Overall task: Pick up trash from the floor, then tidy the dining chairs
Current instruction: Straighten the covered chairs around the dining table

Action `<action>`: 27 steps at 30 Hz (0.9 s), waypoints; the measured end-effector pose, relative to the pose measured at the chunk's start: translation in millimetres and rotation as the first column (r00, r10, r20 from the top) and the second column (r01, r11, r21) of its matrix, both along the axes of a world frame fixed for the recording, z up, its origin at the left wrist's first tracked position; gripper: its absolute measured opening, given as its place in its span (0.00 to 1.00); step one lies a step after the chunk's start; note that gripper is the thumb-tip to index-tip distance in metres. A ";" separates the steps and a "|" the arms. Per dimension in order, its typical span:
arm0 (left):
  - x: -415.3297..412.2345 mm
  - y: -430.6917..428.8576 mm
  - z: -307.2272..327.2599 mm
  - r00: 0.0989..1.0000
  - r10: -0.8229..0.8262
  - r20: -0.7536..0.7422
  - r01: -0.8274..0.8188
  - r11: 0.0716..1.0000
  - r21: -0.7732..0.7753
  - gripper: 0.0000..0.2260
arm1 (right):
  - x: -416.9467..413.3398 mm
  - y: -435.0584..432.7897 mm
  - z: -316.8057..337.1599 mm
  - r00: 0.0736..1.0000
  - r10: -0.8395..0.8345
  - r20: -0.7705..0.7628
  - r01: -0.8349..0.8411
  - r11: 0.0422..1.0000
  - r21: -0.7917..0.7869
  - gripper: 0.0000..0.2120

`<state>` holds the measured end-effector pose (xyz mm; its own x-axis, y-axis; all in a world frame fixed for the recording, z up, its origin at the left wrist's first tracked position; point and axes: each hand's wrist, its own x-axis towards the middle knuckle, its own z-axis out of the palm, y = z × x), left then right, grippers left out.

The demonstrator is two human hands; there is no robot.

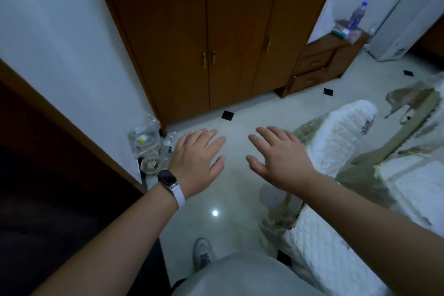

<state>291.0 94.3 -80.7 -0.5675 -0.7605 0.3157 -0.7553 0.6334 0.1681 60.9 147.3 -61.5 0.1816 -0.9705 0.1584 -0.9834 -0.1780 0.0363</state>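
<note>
Left hand (195,159), right hand (283,159) outstretched, splayed

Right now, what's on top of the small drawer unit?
A clear plastic bottle with a blue cap and a small teal-and-white pack sit on the drawer unit. The top's far side behind them is covered.

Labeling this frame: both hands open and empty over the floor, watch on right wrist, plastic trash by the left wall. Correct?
One error: the head view shows the watch on the left wrist. Otherwise yes: left hand and right hand open and empty over the floor, plastic trash by the left wall.
</note>
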 end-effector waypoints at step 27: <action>-242.4 -363.7 10.8 0.811 -0.550 0.200 0.556 0.830 0.028 0.19 | -188.1 -238.4 -27.9 0.812 -0.559 0.168 0.567 0.823 0.001 0.24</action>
<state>48.6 -269.4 -70.0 -0.9405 -0.2916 0.1743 -0.2906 0.9563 0.0318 -127.2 -91.0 -89.4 -0.4253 -0.8857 0.1862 -0.9042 0.4069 -0.1299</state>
